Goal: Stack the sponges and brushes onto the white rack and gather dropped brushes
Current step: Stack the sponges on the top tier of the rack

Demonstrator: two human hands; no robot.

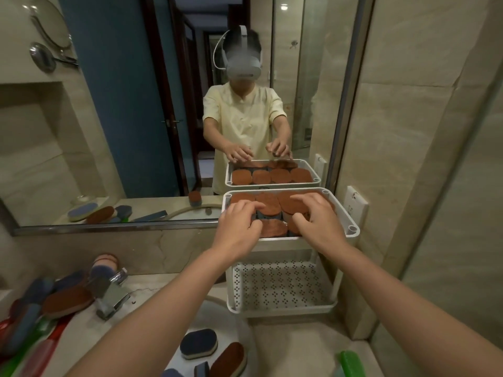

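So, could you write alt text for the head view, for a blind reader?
The left hand and right hand touch brown sponges packed in the top tray of a white rack before a mirror; more sponges lie in the sink below.

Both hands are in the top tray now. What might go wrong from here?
The top tray is packed with sponges. With the left hand and right hand working among them, one may pop over the rim into the sink. The lower tray holds nothing, so the rack may be top-heavy and tip if pushed.
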